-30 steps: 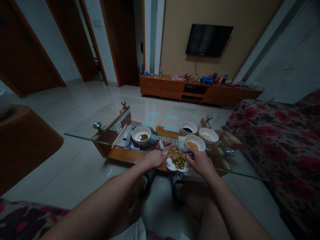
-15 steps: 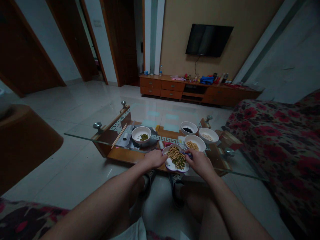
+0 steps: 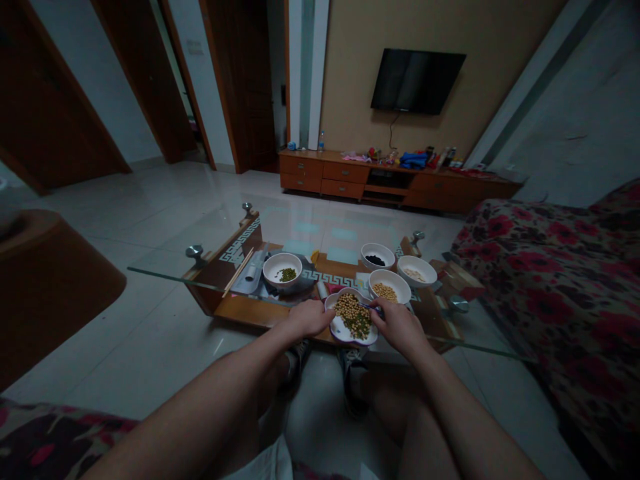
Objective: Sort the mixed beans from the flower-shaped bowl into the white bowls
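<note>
A white scalloped plate [image 3: 341, 331] with a purple rim sits at the near edge of the glass table, holding yellow soybeans [image 3: 349, 308] mixed with green mung beans [image 3: 364, 325]. My left hand [image 3: 311, 317] is closed on the plate's left rim. At its right side, my right hand [image 3: 399, 325] is closed, thumb and fingers pinched around a thin dark-blue tool [image 3: 367, 307] that reaches over the beans; its exact kind is too small to make out. Just behind that hand stands a white bowl [image 3: 403, 283] of soybeans.
Farther back are a bowl [image 3: 379, 248] of black beans and a bowl [image 3: 418, 261] of pale pieces. Leftward on the glass table [image 3: 165, 270] lie a bowl [image 3: 283, 260] of mung beans and chopsticks [image 3: 238, 272]. A flowered sofa [image 3: 545, 267] stands right.
</note>
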The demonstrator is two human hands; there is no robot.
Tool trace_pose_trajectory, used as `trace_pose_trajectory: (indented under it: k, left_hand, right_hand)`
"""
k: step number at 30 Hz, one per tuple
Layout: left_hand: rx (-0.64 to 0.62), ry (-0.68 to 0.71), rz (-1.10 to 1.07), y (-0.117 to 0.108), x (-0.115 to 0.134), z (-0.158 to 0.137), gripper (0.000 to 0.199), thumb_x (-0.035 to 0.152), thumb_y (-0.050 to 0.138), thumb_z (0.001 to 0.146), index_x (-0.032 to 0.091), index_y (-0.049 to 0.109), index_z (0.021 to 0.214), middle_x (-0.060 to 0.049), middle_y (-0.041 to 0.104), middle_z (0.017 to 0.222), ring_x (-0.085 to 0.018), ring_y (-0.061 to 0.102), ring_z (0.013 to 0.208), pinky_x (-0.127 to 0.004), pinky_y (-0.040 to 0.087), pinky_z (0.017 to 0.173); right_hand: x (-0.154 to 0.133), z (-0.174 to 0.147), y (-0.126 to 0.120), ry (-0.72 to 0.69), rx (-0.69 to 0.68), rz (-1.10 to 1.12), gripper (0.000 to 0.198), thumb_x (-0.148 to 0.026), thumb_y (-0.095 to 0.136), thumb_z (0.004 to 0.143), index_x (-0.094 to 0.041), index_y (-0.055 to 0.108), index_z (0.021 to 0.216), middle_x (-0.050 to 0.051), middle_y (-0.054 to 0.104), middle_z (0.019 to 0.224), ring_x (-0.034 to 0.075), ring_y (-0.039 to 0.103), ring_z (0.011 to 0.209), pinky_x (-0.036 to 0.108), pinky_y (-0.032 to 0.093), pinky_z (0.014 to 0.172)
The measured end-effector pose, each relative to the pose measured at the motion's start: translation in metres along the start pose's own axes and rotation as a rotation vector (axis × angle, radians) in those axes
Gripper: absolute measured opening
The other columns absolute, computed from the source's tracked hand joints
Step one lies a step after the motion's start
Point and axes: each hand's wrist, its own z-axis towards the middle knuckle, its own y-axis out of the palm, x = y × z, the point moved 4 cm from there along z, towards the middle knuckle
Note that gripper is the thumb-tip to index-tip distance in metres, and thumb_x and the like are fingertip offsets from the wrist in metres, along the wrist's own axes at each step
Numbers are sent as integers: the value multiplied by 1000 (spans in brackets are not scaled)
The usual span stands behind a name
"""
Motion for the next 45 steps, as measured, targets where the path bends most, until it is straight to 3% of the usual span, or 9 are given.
trace_pose_trajectory:
  k: [12, 18, 26, 32, 38, 45]
  left_hand:
    - [-11, 14, 8, 2, -1, 1, 59, 48, 25, 93, 10, 70, 98, -19, 69, 101, -30, 65, 96, -36, 49, 80]
    - [-3, 12, 14, 3, -1, 2, 59, 48, 25, 93, 10, 70, 100, -20, 69, 102, -31, 65, 96, -38, 50, 79]
    - [-15, 0, 6, 1, -1, 0, 58, 48, 26, 93, 11, 70, 100, -19, 69, 103, -29, 65, 97, -36, 49, 80]
    - [-12, -1, 7, 0, -1, -1, 58, 48, 25, 93, 11, 70, 102, -19, 68, 104, -30, 65, 96, -36, 50, 79]
    - [-6, 13, 7, 1, -2, 0, 56, 46, 27, 93, 11, 70, 101, -20, 68, 104, -31, 65, 97, -38, 50, 80]
    - [-3, 11, 9, 2, -2, 1, 59, 48, 25, 94, 10, 70, 100, -19, 69, 101, -30, 65, 96, -37, 49, 81]
  right_hand:
    - [0, 0, 0, -41, 25, 24, 27, -37, 47, 88, -26, 65, 105, 5, 70, 97, 19, 64, 88, 25, 38, 66]
    - [-5, -4, -10, -36, 110, 53, 28, -39, 46, 89, -28, 66, 105, 3, 70, 92, 18, 63, 82, 24, 38, 62]
    - [11, -10, -27, 202, 335, 56, 32, -42, 45, 90, -28, 65, 111, 5, 70, 85, 18, 63, 74, 24, 34, 56]
    - [18, -12, -30, 328, 384, 54, 37, -44, 42, 91, -26, 66, 112, 8, 70, 83, 20, 63, 76, 26, 36, 59]
    - [15, -10, -28, 284, 359, 67, 35, -43, 44, 90, -25, 66, 111, 7, 70, 87, 20, 64, 77, 25, 36, 58]
    - [3, -6, -17, 86, 162, 53, 28, -40, 50, 86, -27, 67, 104, 4, 71, 89, 20, 65, 80, 24, 38, 60]
